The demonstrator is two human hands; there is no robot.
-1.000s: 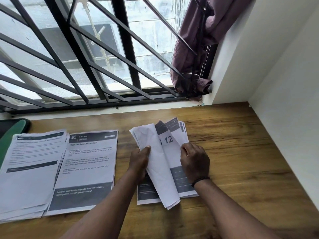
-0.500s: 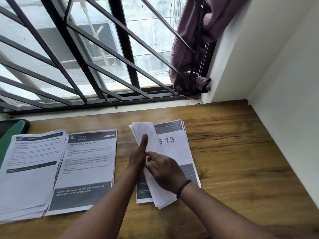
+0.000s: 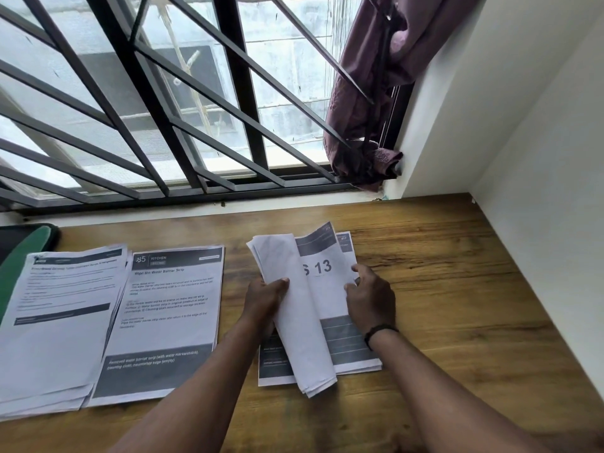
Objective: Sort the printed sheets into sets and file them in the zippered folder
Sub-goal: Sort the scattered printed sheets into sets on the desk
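Left hand [image 3: 266, 297] grips turned-back white sheets [image 3: 294, 308], right hand [image 3: 371, 297] apparently pinches the "13" printed page [image 3: 322, 289] edge; two pages may lift together, mis-sorting sets.

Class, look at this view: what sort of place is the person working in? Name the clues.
Probably a home desk nook: a wooden desktop in a white-walled corner, under a barred window with a bunched purple curtain.

I see three piles of printed sheets [image 3: 170, 308] on the counter [image 3: 457, 289], the right pile [image 3: 327, 289] half-flipped, and the green zippered folder [image 3: 19, 253] far left.
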